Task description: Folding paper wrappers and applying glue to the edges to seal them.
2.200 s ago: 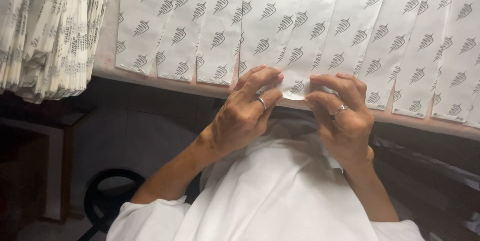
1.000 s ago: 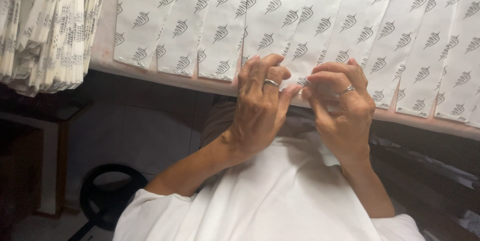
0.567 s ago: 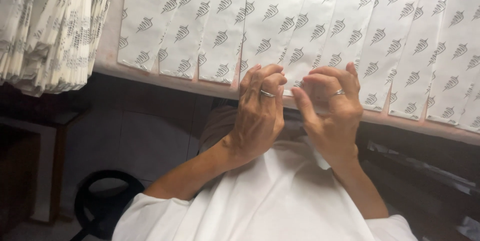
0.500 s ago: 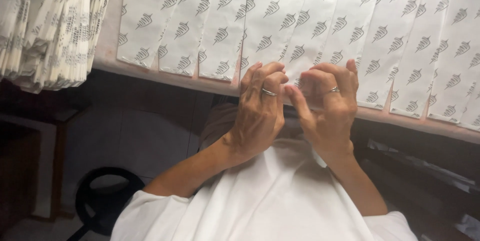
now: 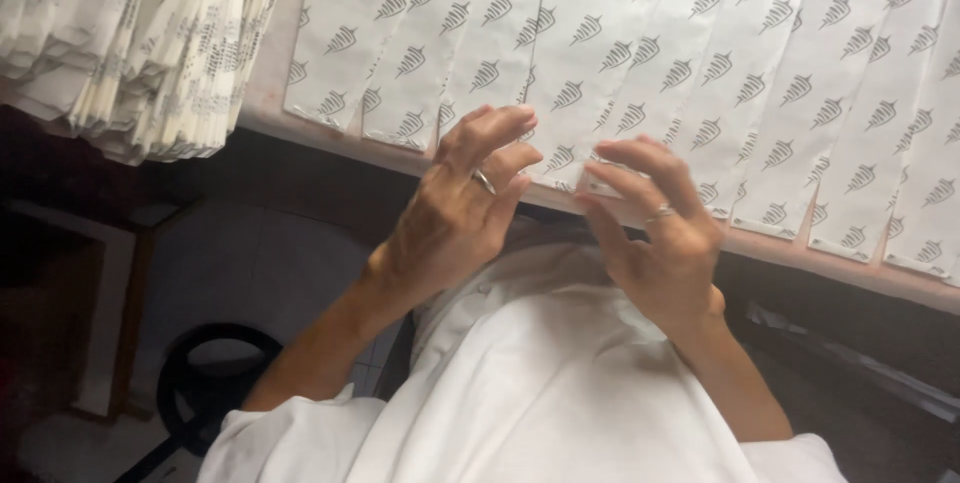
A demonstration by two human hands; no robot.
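Observation:
White paper bags printed with grey leaf marks (image 5: 700, 53) lie side by side in an overlapping row along the table's near edge. My left hand (image 5: 455, 218) curls over the bottom end of one paper bag (image 5: 565, 158), fingers on top and thumb under its edge. My right hand (image 5: 655, 243) is just right of it, pinching the same bag's bottom flap between thumb and forefinger. Each hand wears a ring. The flap itself is mostly hidden by my fingers.
A thick fanned stack of folded printed bags (image 5: 130, 43) overhangs the pinkish table edge (image 5: 300, 138) at the upper left. Below are my white garment (image 5: 560, 393), a black round-framed stool (image 5: 215, 383) and a wooden frame (image 5: 110, 313) on the floor.
Both hands have stayed on the bag's bottom edge, working it with small finger moves; my right hand's fingers have spread and lowered slightly while the left has shifted a little left.

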